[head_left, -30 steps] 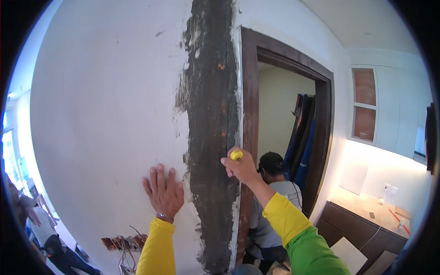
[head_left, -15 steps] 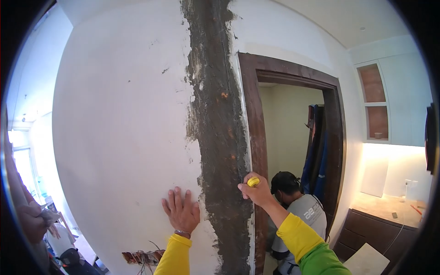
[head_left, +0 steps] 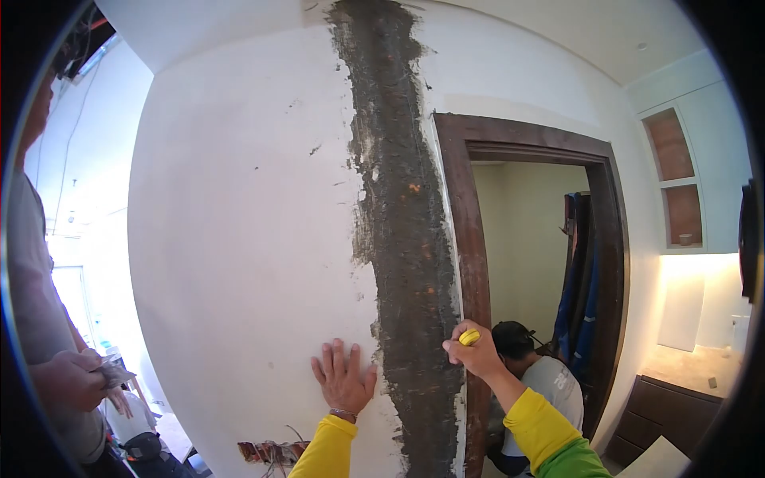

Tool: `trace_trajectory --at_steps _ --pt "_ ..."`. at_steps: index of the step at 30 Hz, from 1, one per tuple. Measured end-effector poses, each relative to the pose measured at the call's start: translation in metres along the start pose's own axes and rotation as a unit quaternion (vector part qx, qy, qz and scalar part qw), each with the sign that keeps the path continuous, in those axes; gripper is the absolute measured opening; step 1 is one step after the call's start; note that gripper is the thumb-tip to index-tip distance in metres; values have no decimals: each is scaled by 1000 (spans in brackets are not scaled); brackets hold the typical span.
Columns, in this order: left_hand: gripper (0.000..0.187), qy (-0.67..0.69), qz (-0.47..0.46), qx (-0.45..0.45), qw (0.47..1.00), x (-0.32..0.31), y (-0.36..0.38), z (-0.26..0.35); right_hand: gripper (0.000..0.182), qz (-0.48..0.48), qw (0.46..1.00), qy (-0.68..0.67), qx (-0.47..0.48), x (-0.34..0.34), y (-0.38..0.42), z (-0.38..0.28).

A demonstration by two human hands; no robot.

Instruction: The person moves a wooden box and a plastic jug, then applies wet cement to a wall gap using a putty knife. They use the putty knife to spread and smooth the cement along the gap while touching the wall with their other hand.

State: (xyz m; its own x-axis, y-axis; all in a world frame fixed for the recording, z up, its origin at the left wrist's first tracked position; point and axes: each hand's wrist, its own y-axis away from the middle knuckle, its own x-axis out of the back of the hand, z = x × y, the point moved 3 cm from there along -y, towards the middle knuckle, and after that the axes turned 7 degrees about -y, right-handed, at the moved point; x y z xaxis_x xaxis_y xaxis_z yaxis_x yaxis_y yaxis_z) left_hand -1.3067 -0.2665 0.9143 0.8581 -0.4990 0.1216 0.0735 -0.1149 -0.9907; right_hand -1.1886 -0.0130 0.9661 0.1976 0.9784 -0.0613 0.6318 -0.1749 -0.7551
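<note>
My left hand point(head_left: 346, 380) lies flat against the white wall point(head_left: 247, 263), fingers spread, just left of a dark grey strip of rough mortar point(head_left: 410, 319). At the right edge of that strip, beside the brown door frame point(head_left: 476, 287), my right hand point(head_left: 476, 350) is closed around a yellow-handled tool point(head_left: 469, 338). Only the rounded end of its handle shows; the working end is hidden by my fingers, so its kind cannot be told. Ragged pale edges border the strip, with small orange patches on it.
Exposed wires point(head_left: 271, 454) stick out of a wall opening below my left hand. A crouching person in a cap point(head_left: 542, 390) is in the doorway. Another person point(head_left: 60, 319) stands at the far left, holding something. A drawer cabinet point(head_left: 665, 418) stands at the right.
The view has turned left and slightly up, so the wall and doorway appear further right and lower. More of the person at left shows. Both hands keep nearly the same places on the wall.
</note>
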Motion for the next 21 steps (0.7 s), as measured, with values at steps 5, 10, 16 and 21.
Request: trace_trajectory --at_steps 5,10,16,21 --pt "56 -44 8 -16 999 -2 1 -1 20 -7 1000 -20 6 0 2 -3" --pt "56 -27 -5 -13 1000 0 -1 0 21 -5 1000 -24 19 1 7 -4" --pt "57 -42 -11 -21 999 0 0 1 20 -9 1000 -3 27 4 13 -3" --pt "54 -48 -3 -20 999 -1 0 1 20 -13 999 20 38 5 14 -5"
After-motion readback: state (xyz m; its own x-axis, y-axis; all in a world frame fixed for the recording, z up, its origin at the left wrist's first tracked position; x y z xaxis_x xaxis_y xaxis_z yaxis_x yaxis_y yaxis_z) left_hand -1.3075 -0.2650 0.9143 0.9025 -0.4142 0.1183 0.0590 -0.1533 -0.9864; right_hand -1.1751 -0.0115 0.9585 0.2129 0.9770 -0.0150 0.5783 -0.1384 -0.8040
